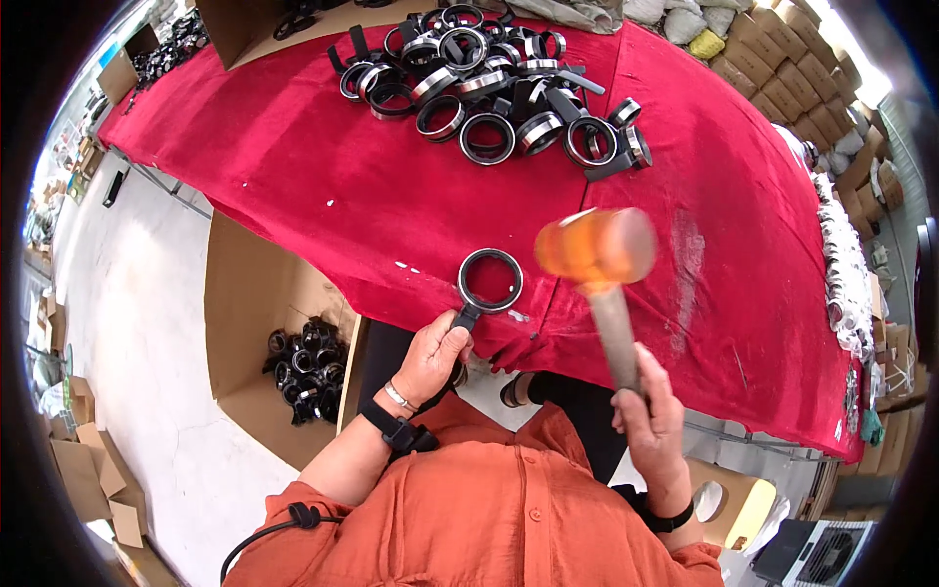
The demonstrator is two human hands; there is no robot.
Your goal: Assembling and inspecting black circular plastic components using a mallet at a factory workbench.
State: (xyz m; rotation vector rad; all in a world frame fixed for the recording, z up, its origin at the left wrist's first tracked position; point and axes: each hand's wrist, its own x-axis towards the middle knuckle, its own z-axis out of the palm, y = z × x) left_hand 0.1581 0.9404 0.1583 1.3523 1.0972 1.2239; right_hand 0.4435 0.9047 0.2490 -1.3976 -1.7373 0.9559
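Note:
My left hand (435,357) is closed round the short black handle of a magnifying glass (462,290), whose round black-and-silver frame lies at the near edge of the red cloth. Red shows through the ring; whether a lens sits in it I cannot tell. Raised to the right of it is a mallet (611,313) with an amber-orange head, slightly blurred. My right hand (653,416) grips its handle near the lower end. The mallet head is apart from the ring. Farther back on the cloth lies a heap of similar black-and-silver ringed pieces (487,139), several with handles.
Red cloth (391,205) covers the table. Below its left edge stands an open cardboard box (245,313) with more ringed pieces (308,367) inside. Another cardboard box (235,29) sits at the back left. White wrapped items (843,264) line the right edge; stacked cartons (782,64) stand beyond.

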